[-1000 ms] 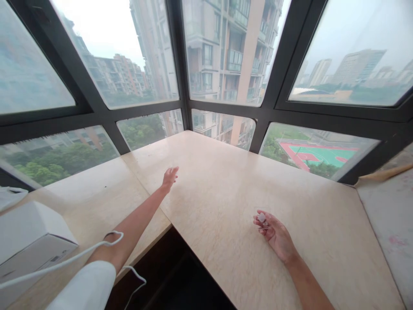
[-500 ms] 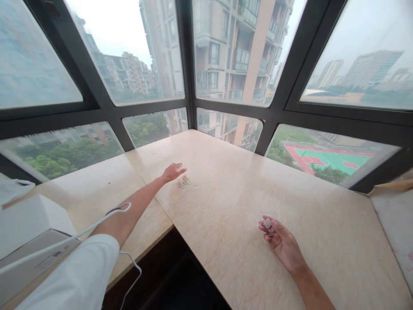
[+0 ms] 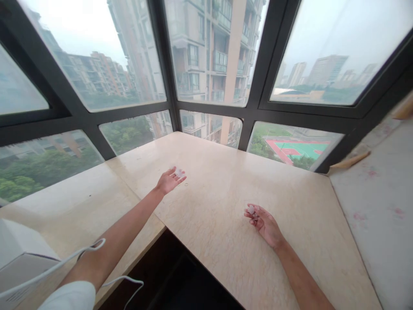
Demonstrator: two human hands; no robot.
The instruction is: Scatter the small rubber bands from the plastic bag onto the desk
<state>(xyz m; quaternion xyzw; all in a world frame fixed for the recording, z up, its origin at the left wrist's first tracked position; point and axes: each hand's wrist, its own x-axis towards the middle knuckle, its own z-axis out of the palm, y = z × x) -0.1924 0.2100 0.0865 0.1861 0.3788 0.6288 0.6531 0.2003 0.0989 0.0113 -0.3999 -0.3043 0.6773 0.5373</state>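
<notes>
Holding is the step in hand: near the centre of the frame, the left hand (image 3: pixel 167 183) is turned palm up, its grip closed on a pale, see-through piece (image 3: pixel 179 172) between thumb and fingers. Right of centre, the right hand (image 3: pixel 267 228) pinches a whitish round piece (image 3: pixel 251 209) at its fingertips. A thin ring (image 3: pixel 186 184) lies on the worktop (image 3: pixel 219 202) just beside the left fingers. Any next move calls for a level left palm. Glare and small size blur both held pieces, possibly plastic; the lower edge cuts off the right forearm.
</notes>
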